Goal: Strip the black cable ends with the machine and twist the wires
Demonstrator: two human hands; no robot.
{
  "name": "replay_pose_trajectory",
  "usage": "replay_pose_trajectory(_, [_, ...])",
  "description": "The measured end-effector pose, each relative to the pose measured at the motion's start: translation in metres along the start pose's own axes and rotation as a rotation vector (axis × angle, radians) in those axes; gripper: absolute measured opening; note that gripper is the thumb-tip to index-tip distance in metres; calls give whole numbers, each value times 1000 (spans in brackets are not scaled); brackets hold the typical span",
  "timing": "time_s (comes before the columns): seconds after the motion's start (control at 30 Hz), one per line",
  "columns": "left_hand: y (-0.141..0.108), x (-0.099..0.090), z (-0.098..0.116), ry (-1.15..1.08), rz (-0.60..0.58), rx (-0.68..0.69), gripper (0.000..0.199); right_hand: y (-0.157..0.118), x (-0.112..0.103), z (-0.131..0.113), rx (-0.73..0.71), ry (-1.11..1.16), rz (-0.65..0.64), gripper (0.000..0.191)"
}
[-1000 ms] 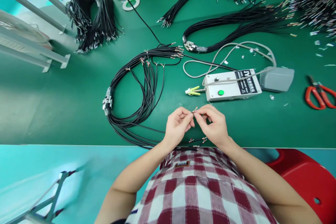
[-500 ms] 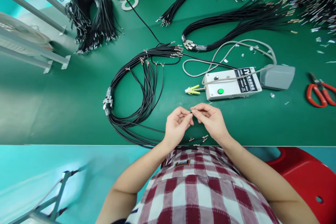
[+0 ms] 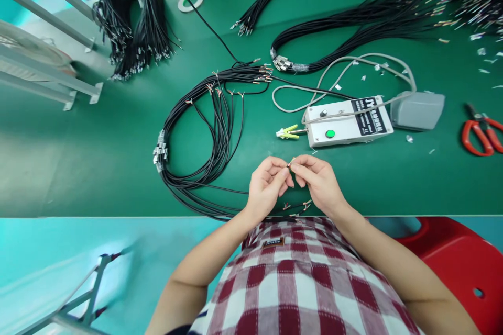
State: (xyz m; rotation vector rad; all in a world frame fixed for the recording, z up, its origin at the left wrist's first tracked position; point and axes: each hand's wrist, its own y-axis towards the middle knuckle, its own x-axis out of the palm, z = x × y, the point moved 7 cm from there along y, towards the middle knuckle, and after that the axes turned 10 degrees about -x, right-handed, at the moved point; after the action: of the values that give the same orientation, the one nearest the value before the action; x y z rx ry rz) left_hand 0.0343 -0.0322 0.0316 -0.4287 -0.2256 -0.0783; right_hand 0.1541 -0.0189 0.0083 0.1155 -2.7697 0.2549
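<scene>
My left hand (image 3: 268,183) pinches the end of a black cable, whose short thin wires (image 3: 291,162) show between my fingertips. My right hand (image 3: 317,182) meets it there, thumb and forefinger closed on those wires. A coiled bundle of black cables (image 3: 212,159) lies to the left, and some of its strands run under my left wrist. Loose stripped cable ends (image 3: 306,205) rest on the table just below my hands. Beyond my fingers is a white box with a green button (image 3: 348,123), with a yellow-green clip (image 3: 288,132) on its left side.
Grey pedal (image 3: 417,110) and red-handled cutters (image 3: 481,133) lie to the right. More cable bundles (image 3: 135,23) fill the back, with a tape roll (image 3: 190,1) among them. Metal rails (image 3: 51,68) stand at left. The green table's front edge (image 3: 118,216) runs before me, beside a red stool (image 3: 456,256).
Both hands stay together at the wire ends, with only slight finger movement. The thin wires now stick up more plainly between the fingertips. The whole view has shifted a little.
</scene>
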Motion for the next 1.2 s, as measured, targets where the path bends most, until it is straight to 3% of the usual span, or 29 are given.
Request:
replay_pose_trajectory(0.2, [2, 0, 9, 14, 40, 62, 24, -4, 4, -4, -18, -64, -42, 27])
replay_pose_trajectory(0.47, [11, 2, -1, -271, 1, -80, 30, -5, 9, -1, -6, 35, -95, 25])
replay_pose_trajectory(0.8, [11, 1, 1, -233, -38, -115, 30, -4, 12, -1, 9, 86, -129, 28])
replay_pose_trajectory(0.97, [15, 3, -4, -57, -66, -121, 28, -2, 1, 2, -20, -70, -48, 33])
replay_pose_trajectory(1.2, [18, -6, -12, -24, 83, 2, 31, 3, -5, -11, -237, -407, -81, 24])
